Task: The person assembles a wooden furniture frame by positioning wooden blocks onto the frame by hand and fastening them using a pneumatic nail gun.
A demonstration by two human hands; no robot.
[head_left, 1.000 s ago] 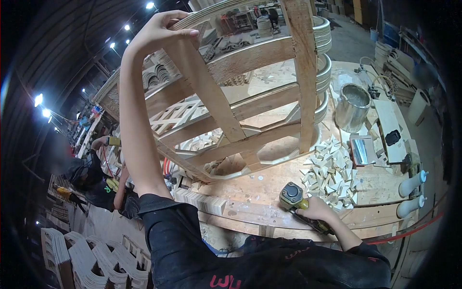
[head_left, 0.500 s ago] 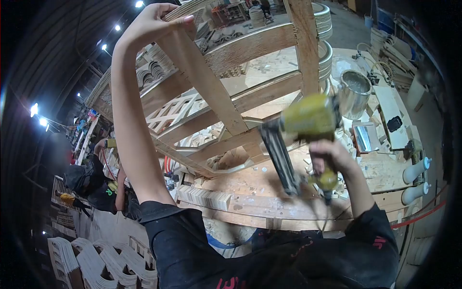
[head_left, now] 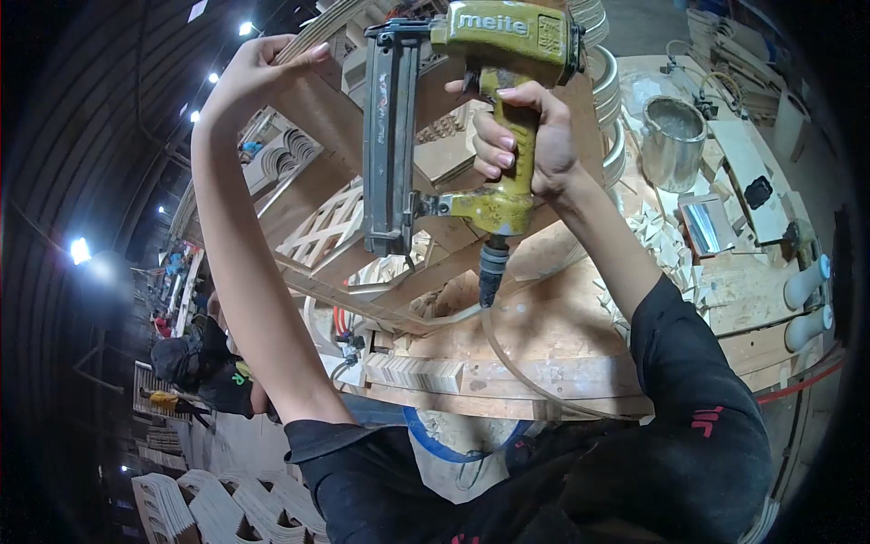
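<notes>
My right hand (head_left: pixel 535 140) is wrapped round the handle of a yellow-green nail gun (head_left: pixel 507 41), raised in front of the wooden frame. Its long dark magazine (head_left: pixel 390 136) stands nearly upright on the left, and an air hose (head_left: pixel 517 372) trails from the bottom of the handle. At the upper left, my left hand (head_left: pixel 263 77) grips the top edge of the slatted wooden frame (head_left: pixel 313 113), thumb on the near side and fingers mostly hidden behind. The frame stands tilted on the workbench, its upper right part covered by the nail gun.
Right of the frame stand a metal can (head_left: pixel 672 145), a pile of wood offcuts (head_left: pixel 666 249) and two white bottles (head_left: pixel 807 304). Stacked thin wood strips (head_left: pixel 412 373) lie along the bench's front edge. Another person (head_left: pixel 213 363) works at the left, above curved wooden parts (head_left: pixel 227 503).
My right hand has lifted the nail gun up and to the left, across the frame. My left hand keeps its hold on the frame's top edge, while the view has shifted slightly.
</notes>
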